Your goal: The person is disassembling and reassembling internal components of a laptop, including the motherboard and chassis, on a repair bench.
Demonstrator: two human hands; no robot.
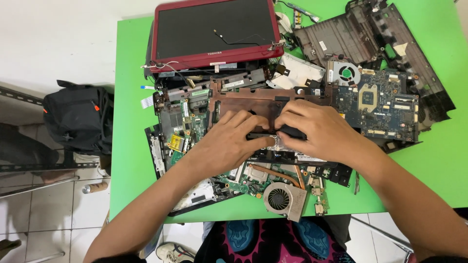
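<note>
A bright green table (131, 97) fills most of the view from above, standing on a floor of pale square tiles (53, 214) with dark grout lines. A black backpack (78, 119) rests against a metal-framed chair (29, 168) just left of the table (its straps hang toward the floor). A light-coloured shoe (170, 252) lies on the tiles under the table's near edge. Even, shadowless light falls across the whole scene.
</note>
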